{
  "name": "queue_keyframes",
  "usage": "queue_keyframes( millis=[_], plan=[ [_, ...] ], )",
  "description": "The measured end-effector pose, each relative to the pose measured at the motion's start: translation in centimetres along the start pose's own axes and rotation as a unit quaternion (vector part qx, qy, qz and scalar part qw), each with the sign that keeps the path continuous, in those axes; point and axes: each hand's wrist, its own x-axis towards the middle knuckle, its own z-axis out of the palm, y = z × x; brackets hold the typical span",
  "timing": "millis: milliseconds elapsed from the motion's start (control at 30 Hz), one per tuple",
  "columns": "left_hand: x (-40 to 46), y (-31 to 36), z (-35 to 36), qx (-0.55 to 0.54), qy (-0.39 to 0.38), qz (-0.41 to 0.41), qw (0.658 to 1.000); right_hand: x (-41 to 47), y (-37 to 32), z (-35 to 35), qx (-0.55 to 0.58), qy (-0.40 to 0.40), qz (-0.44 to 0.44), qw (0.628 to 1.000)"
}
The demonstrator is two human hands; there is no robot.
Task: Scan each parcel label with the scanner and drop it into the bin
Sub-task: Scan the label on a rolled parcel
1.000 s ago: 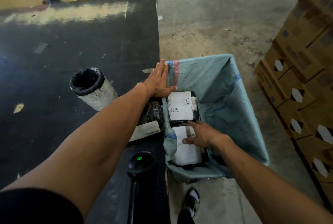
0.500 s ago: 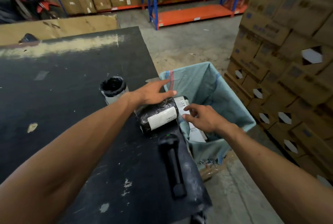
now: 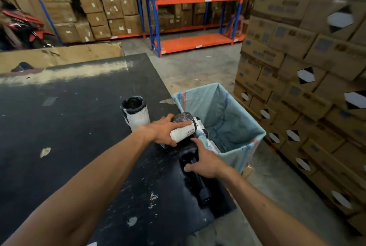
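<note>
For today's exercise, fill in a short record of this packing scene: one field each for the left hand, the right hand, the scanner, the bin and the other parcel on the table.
left hand: grips a black-wrapped parcel, label up
right hand: grips the scanner
scanner: lying on the black table, near its edge
bin: blue-lined, beside the table, parcels inside
other parcel: upright roll on the table, untouched

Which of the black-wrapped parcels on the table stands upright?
The parcel farther from the bin, untouched, stands on end. The other parcel lies tipped under the left hand.
</note>
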Motion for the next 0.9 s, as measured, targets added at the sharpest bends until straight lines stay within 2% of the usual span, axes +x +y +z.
queue_keyframes(
  millis=[100,200,467,633,900],
  plan=[
    [0.3,1.3,0.2,0.045,0.021,-0.021,0.999,0.1,0.4,1.4,0.122,0.038,0.019,0.992],
    [0.5,2.3,0.4,0.046,0.038,-0.035,0.998,-0.5,0.8,1.5,0.214,0.076,0.011,0.974],
    [-2.6,-0.6,0.9,-0.102,0.098,-0.030,0.990,-1.7,-0.2,-2.7,0.323,0.173,-0.049,0.929],
    [-4.2,-2.5,1.2,-0.214,0.142,-0.025,0.966,-2.5,-2.4,-4.1,0.265,0.186,-0.108,0.940],
    [-6.4,-4.4,-0.5,-0.226,0.134,0.019,0.965,-2.7,-4.6,-5.8,0.117,0.192,-0.203,0.953]
  ],
)
